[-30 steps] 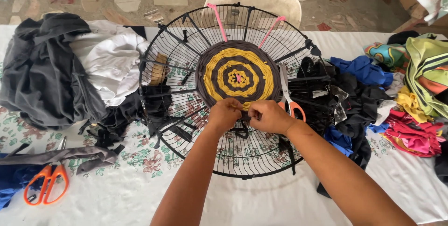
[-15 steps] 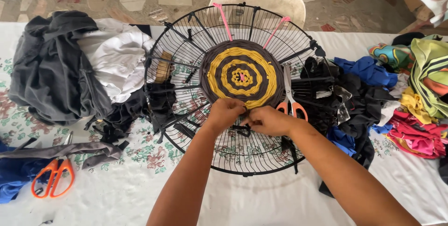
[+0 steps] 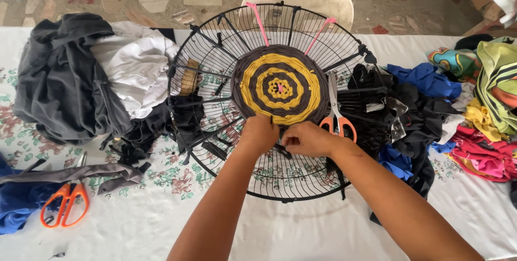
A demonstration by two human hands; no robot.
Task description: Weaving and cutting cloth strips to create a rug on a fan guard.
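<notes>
Looking down from the head camera, the left hand (image 3: 259, 133) and right hand (image 3: 308, 139) meet at the lower edge of a round woven mat (image 3: 280, 85) of yellow and dark grey rings, stretched at the centre of a black wire fan guard (image 3: 215, 148) lying on the flowered tablecloth (image 3: 161, 218). Both hands are curled tight, fingers pinching a dark fabric strip (image 3: 281, 149) between them. Orange-handled scissors (image 3: 336, 111) rest on the guard just right of the mat; a second pair of orange scissors (image 3: 65, 203) lies far left beside grey clothing (image 3: 59, 78)
</notes>
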